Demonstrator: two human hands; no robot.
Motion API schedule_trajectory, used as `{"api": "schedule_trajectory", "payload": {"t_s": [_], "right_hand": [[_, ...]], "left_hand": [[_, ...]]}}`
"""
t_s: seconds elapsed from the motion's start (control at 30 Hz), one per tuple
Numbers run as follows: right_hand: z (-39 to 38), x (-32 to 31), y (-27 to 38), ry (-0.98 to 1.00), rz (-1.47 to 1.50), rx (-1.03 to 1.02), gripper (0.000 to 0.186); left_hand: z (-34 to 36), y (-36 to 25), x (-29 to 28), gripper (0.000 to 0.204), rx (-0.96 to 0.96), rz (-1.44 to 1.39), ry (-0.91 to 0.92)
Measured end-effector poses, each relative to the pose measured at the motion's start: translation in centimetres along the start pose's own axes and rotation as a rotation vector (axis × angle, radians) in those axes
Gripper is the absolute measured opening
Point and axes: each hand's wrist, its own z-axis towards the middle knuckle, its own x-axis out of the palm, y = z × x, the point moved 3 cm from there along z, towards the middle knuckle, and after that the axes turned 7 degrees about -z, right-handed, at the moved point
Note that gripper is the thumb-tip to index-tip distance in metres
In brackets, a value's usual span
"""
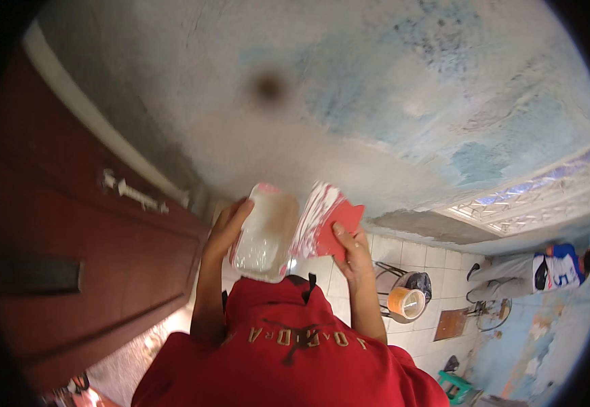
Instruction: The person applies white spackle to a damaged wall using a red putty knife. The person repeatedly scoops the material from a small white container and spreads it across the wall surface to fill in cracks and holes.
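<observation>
I am holding a white plastic tub (265, 233) in my left hand (225, 227), with the fingers curled round its left side and the tub tilted so that its base is facing toward me. The tub is sitting against my palm, just right of my thumb, and above my red shirt (288, 353).

My right hand (352, 249) is gripping a red spreader (327, 220), a flat blade smeared with white paste. My fingers are closing over its lower right corner, and the blade is rising up and to the left from my hand, so that its smeared edge is lying just beside the right side of the tub; I cannot tell whether the two are touching.

Both things are being held up near a patchy blue and grey plastered wall (376, 95). A dark red wooden door (71, 224) with a metal bolt (135, 193) is standing to my left. Lower right, a roll of tape (407, 302) is resting on a metal stool, over a white tiled floor (437, 261). Another person is crouching well apart at the far right.
</observation>
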Motion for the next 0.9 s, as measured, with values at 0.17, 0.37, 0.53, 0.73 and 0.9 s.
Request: {"api": "schedule_trajectory", "payload": {"t_s": [0.17, 0.37, 0.53, 0.73, 0.9], "right_hand": [[3.4, 4.4, 15.3, -0.419, -0.726, -0.624, 0.034], [6.8, 13.8, 32.0, -0.76, -1.528, -1.79, 0.038], [14.0, 10.2, 28.5, -1.161, -2.088, -1.623, 0.054], [12.8, 5.2, 15.9, -0.94, -2.134, -1.335, 0.055], [9.0, 12.2, 27.2, -0.703, -1.908, -1.572, 0.047]], "left_hand": [[1.1, 2.4, -4.4, 0.055, -0.005, -0.175, 0.138], [3.6, 0.8, -5.6, 0.056, 0.104, -0.115, 0.11], [5.1, 1.1, -5.8, 0.054, 0.011, -0.054, 0.126], [6.8, 1.7, -5.4, 0.054, 0.153, -0.009, 0.234], [6.8, 1.3, -5.2, 0.057, 0.131, -0.053, 0.239]]}}
